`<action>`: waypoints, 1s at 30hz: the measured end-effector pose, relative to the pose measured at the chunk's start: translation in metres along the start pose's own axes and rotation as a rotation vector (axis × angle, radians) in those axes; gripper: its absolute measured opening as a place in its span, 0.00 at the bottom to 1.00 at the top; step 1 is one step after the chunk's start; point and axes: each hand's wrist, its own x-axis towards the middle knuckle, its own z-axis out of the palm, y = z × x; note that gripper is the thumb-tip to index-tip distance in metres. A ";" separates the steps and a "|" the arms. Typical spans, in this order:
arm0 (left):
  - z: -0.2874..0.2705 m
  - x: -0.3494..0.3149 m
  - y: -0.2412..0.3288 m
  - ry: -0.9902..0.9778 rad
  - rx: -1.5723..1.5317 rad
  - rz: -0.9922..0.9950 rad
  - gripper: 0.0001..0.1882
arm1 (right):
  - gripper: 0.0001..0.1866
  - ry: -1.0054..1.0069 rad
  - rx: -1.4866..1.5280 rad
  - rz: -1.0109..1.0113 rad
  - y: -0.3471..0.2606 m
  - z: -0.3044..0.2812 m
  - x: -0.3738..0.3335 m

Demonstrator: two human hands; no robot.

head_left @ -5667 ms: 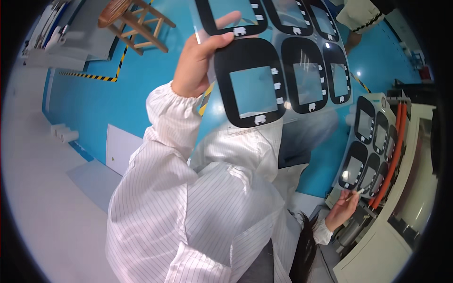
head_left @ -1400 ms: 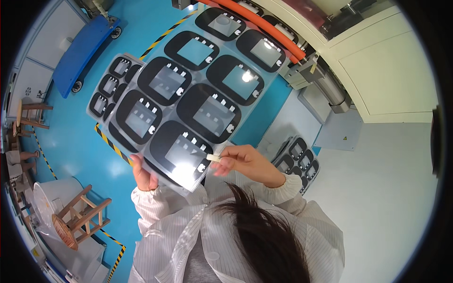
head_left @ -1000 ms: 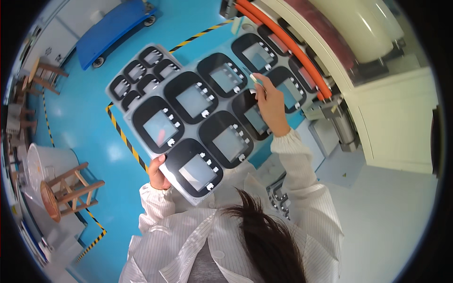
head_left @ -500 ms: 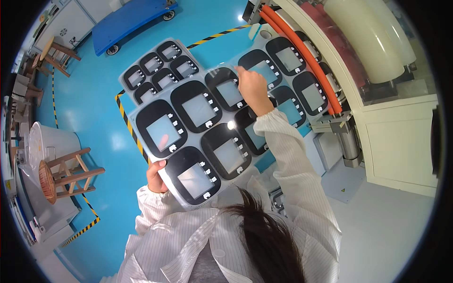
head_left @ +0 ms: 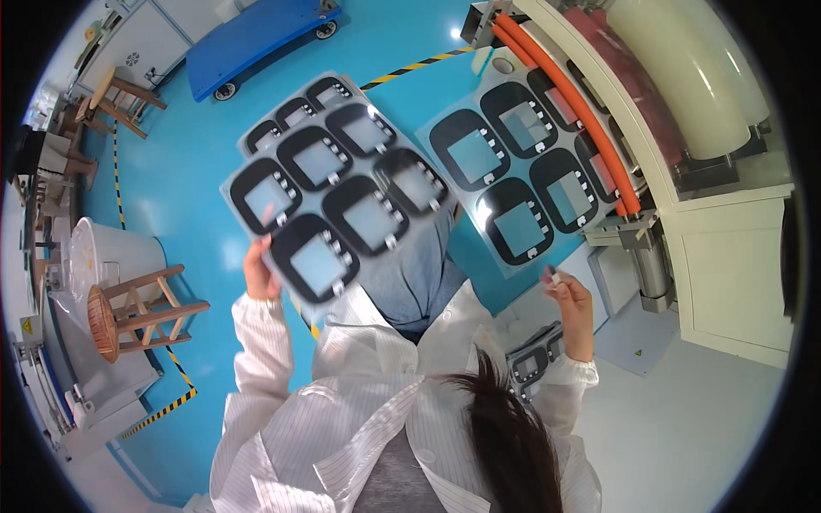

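My left hand grips the near-left edge of a clear plastic sheet printed with several rounded black frames around pale windows. The sheet is tilted and slightly blurred, held over my lap. At the right, my right hand is closed, thumb and fingers pinching a small dark-and-white piece too small to name. Beyond that hand, a second printed sheet of the same kind reaches out from under the orange rollers, apart from the held one. Behind the held sheet, more black-framed panels show partly covered.
A cream-coloured machine with orange rollers and a large pale roll stands at the right. A blue trolley is at the far left. A wooden stool and a white bin stand left. More printed sheets lie beside my right forearm.
The sheet in my left hand has moved left, leaving a gap to the sheet under the rollers. My right hand has come off the sheets, down and to the right.
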 end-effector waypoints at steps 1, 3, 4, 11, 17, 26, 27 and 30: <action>-0.009 0.024 0.007 0.007 0.007 0.015 0.35 | 0.12 0.003 0.011 -0.004 0.005 0.009 0.002; -0.023 0.075 0.014 -0.004 -0.017 0.045 0.30 | 0.13 0.052 0.380 -0.051 0.011 0.025 0.005; -0.038 0.099 0.017 -0.042 0.017 0.074 0.27 | 0.13 0.057 0.387 -0.056 0.008 0.029 0.007; -0.153 0.253 0.052 0.051 0.142 -0.104 0.17 | 0.12 0.109 0.326 0.055 -0.032 0.054 0.005; -0.284 0.257 0.154 0.310 0.716 0.063 0.19 | 0.14 -0.153 0.418 0.067 -0.050 0.061 0.026; 0.040 0.116 -0.038 -0.382 0.514 -0.186 0.38 | 0.12 -0.264 0.289 0.170 -0.068 0.056 0.023; 0.051 0.102 -0.052 -0.431 0.328 -0.219 0.39 | 0.12 -0.291 0.295 0.167 -0.071 0.056 0.024; 0.136 0.058 -0.089 -0.461 -0.041 -0.271 0.41 | 0.11 -0.335 0.327 0.175 -0.069 0.059 0.026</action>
